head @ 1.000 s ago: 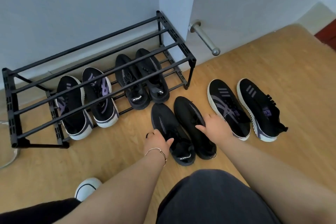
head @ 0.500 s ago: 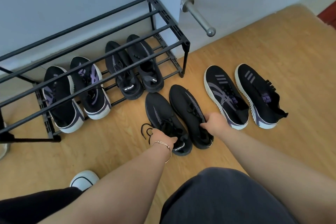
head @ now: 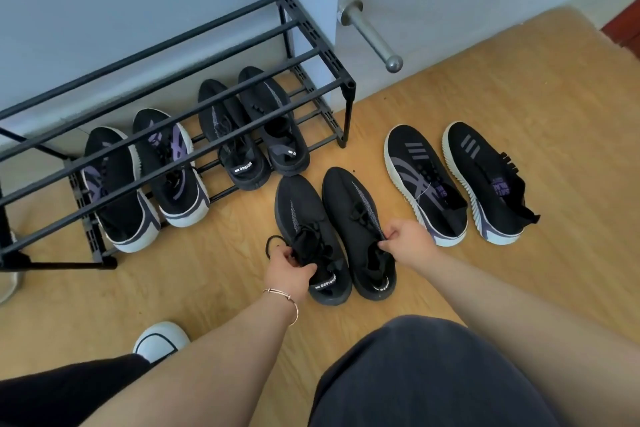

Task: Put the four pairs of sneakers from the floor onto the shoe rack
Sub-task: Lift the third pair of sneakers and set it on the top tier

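At the frame's centre, my left hand (head: 289, 270) pinches the collar of one all-black knit sneaker (head: 311, 236) on the wooden floor (head: 519, 97). My right hand (head: 405, 241) grips its twin's (head: 356, 225) collar. Both have speckled grey side stripes and white-lettered heel tabs.

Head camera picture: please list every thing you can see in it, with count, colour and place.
shoe rack: one, black metal, against the wall at left.
black and purple sneakers with white soles on the rack: one pair, lower shelf, left part.
all-black sneakers on the rack: one pair, lower shelf, right part.
all-black sneakers on the floor: one pair, in front of the rack's right end.
black and purple sneakers on the floor: one pair, white soles, right of the all-black pair.
door stopper: one, grey metal, on the wall.
floor: light wood.
white shoe: one, bottom left.
bracelet: one, left wrist.
left hand: grips the left floor sneaker.
right hand: grips the right one.
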Motion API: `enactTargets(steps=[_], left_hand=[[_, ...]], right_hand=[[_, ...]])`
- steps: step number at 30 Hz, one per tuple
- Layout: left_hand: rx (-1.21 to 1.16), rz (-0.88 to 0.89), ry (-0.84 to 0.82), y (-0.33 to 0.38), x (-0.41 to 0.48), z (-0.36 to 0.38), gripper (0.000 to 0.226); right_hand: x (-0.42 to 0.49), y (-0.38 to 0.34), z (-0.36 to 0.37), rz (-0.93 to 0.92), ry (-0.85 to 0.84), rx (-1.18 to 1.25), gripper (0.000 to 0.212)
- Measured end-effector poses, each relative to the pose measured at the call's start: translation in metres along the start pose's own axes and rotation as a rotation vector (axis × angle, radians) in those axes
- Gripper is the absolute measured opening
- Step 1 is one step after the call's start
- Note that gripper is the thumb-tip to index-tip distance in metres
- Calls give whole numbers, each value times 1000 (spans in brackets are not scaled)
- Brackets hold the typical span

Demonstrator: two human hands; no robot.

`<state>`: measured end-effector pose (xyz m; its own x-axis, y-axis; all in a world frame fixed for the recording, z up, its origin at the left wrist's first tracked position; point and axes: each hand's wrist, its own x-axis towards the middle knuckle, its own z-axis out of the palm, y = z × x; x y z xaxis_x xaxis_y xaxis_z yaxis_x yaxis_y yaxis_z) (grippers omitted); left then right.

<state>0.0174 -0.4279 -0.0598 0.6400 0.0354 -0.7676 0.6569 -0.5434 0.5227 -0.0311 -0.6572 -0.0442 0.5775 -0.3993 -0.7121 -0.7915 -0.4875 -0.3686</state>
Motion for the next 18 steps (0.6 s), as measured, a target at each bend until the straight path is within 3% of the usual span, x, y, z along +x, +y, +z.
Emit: enactTargets(steps=[6,10,18], left_hand=[[-95,-55,-47,6,-24,-13,53],[-145,-58,-70,16,-48,-16,55],[-165,19,-25,38,-87,-36,50]], right_hand=[[-25,-26,-35,-34,-77,-73,12],[-41,-37,-65,-65,-68,-90,25],[-85,-65,-98,-83,-42,-50,19]])
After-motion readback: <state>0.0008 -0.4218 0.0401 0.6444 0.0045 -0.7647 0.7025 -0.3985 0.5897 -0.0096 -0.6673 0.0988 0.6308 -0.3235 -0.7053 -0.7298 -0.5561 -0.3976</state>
